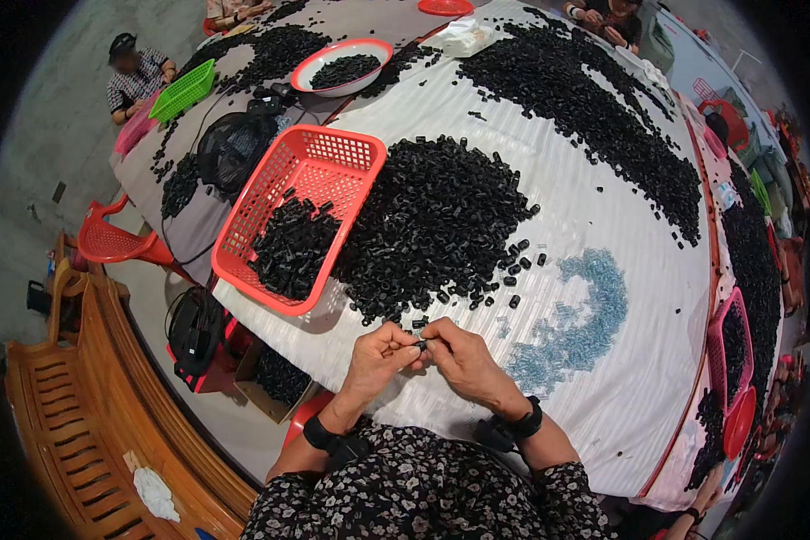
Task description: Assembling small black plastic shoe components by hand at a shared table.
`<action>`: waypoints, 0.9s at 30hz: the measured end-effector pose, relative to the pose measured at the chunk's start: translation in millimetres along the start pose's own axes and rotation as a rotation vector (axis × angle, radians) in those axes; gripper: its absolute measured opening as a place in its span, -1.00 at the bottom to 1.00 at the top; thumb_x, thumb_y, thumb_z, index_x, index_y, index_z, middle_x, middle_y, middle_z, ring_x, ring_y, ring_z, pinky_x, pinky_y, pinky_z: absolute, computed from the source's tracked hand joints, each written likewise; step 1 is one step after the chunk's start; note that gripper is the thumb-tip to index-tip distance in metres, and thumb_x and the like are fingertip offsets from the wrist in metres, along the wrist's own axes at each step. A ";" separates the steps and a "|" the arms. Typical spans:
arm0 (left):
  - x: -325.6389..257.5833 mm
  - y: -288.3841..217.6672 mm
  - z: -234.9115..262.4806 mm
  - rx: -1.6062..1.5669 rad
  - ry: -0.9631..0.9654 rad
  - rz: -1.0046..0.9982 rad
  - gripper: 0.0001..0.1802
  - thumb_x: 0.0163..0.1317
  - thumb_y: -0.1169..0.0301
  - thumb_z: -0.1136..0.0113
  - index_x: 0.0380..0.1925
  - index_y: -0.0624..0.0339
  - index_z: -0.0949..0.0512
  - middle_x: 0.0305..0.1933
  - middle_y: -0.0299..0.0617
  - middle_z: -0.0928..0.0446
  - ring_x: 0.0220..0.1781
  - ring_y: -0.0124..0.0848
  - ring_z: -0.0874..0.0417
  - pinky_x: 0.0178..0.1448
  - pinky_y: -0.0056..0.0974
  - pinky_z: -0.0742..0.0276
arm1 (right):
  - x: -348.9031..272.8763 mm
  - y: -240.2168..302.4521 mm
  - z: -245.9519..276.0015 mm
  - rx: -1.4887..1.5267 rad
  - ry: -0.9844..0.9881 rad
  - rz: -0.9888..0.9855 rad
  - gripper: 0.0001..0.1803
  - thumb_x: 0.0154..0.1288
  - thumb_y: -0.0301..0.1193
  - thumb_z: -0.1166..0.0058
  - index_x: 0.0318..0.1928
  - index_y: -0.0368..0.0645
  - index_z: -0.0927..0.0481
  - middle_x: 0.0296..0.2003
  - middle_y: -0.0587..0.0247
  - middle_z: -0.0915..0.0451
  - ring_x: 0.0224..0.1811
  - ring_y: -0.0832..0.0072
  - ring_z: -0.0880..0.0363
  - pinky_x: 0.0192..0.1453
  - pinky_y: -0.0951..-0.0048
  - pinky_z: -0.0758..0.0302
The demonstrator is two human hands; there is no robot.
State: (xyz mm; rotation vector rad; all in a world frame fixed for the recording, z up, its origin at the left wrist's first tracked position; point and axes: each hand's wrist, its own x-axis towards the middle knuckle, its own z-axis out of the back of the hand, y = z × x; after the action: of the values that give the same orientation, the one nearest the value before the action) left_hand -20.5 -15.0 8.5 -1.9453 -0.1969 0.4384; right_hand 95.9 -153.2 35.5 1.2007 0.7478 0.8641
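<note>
Close to the table's near edge, my left hand and my right hand meet fingertip to fingertip. Both are closed in a pinch around a small black plastic piece, mostly covered by the fingers. Just beyond them spreads a big heap of similar short black pieces. Right of my right hand lies a curved scatter of small clear bluish pieces, too small to make out in detail. A red plastic basket, partly filled with black pieces, stands on the table at the left of the heap.
Another long heap of black pieces covers the far right. A red-rimmed white basin and a green basket are farther off. People work around the table. A wooden bench and a red chair stand at left.
</note>
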 end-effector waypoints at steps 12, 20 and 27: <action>0.4 22.0 -5.8 0.298 -0.228 -0.083 -0.92 0.15 0.62 -0.18 -0.48 0.34 -0.47 -0.50 -0.21 -0.58 -0.47 -0.58 -0.57 -0.38 -0.48 -0.51 | 2.7 -27.5 -15.9 -0.353 -0.053 0.341 -0.90 0.16 -0.61 0.08 -0.32 -0.26 -0.30 -0.41 -0.02 -0.39 -0.30 0.03 -0.43 -0.25 0.14 -0.41; 2.4 25.2 -11.9 0.310 -0.314 -0.144 -0.89 0.13 0.60 -0.19 -0.53 0.31 -0.47 -0.56 -0.35 -0.51 -0.52 -0.68 -0.42 -0.48 -0.52 -0.35 | -1.8 -18.9 -22.3 -0.576 -0.097 0.404 -0.66 0.06 -0.52 -0.06 -0.11 -0.31 -0.35 -0.37 -0.05 -0.42 -0.28 0.07 -0.47 -0.20 0.22 -0.44; 0.0 11.3 -23.9 0.385 -0.311 -0.129 -0.86 0.04 0.63 -0.18 -0.63 0.28 -0.44 -0.62 -0.39 -0.45 -0.56 -0.70 -0.36 -0.52 -0.52 -0.29 | -2.8 -22.0 -24.2 -0.688 -0.166 0.399 -0.62 -0.07 -0.44 -0.14 -0.21 -0.23 -0.34 -0.41 0.12 -0.41 -0.35 0.24 -0.45 -0.30 0.29 -0.47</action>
State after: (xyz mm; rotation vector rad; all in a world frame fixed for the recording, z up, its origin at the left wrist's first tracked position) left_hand -11.8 -39.9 6.6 -1.4732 -0.4051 0.6416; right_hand 77.4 -147.3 9.1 0.7861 0.0411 1.2058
